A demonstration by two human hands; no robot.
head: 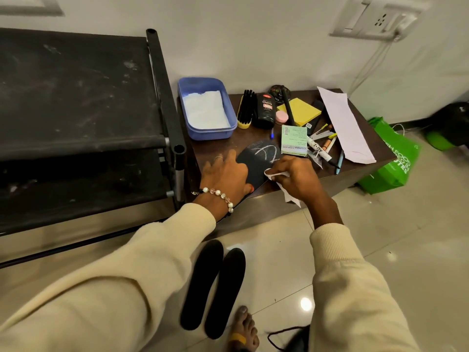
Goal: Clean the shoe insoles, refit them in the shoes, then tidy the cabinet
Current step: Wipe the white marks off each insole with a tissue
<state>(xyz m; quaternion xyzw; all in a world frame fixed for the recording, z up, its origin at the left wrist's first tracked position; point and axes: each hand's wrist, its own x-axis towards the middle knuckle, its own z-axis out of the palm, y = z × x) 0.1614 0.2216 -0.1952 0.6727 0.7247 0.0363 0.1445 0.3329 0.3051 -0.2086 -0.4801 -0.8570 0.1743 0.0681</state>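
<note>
While my left hand (225,176) is lying flat with its fingers spread on the heel half of a dark insole (261,158), pressing it onto the brown worktop (253,134), my right hand (295,177) is pinching a crumpled white tissue (276,175) against the insole's right edge, just beside the left hand. I am seeing the insole's toe end pointing away from me, with pale curved marks on it, and its heel end hidden under my left palm at the worktop's near edge. A tail of the tissue is hanging below my right hand, over the front of the worktop. Two more black insoles (213,285) are lying side by side on the tiled floor (406,250) between my arms, well apart from the one I am holding down, with my bare foot (243,329) just beside their near ends. Farther back on the worktop a blue plastic tub (205,83) is holding white paper, and next to it are standing a shoe brush (246,109) and a black polish bottle (266,110). To the right of these a yellow sticky-note pad (302,111), a green box (294,143) and scattered pens (327,146) are lying near my right hand. A black rack (76,97) is standing to the left of the worktop.
</note>
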